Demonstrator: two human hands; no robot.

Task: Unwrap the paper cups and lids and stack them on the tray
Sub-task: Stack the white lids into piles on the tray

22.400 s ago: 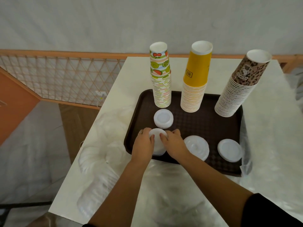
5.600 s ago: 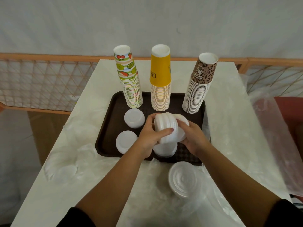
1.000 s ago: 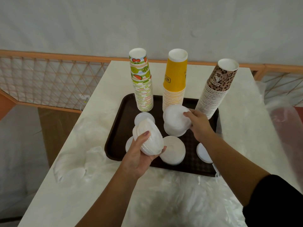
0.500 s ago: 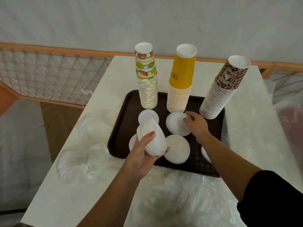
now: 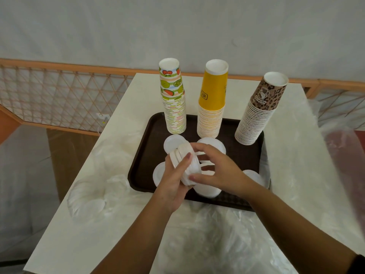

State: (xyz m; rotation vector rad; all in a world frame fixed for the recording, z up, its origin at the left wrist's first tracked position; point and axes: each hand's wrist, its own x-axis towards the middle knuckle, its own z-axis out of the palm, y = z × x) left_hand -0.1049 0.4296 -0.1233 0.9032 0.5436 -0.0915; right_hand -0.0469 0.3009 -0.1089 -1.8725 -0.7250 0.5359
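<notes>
White lid stack [image 5: 185,165] held sideways above brown tray [image 5: 142,155]: left hand [image 5: 173,180] grip wraps it, right hand [image 5: 215,169] fingertips pinch its end. Three cup stacks [image 5: 212,107] upright behind.

White table [image 5: 292,147] under my work. Orange lattice railing [image 5: 59,99] along far left, continuing far right. Pale wall [image 5: 177,26] behind it. Brown floor patch [image 5: 65,155] left of table.
</notes>
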